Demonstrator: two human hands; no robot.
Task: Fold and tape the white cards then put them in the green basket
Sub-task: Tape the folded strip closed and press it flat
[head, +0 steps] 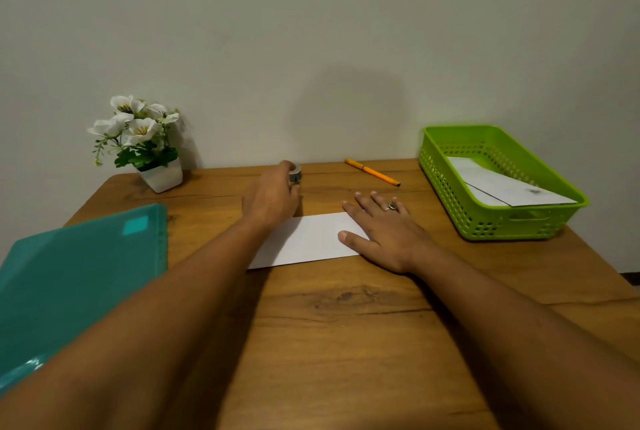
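Observation:
A folded white card (304, 240) lies flat in the middle of the wooden table (346, 325). My right hand (384, 232) rests on its right end with straight fingers, a ring on one finger. Beyond the card's far edge, my left hand (272, 197) grips a small tape roll (295, 176) that stands on the table. The green basket (446, 173) stands at the right, holding folded white cards (502, 187).
A teal plastic folder (76, 273) lies at the left front. A white pot of white flowers (145, 145) stands at the back left against the wall. An orange pen (372, 172) lies at the back, between the tape roll and the basket.

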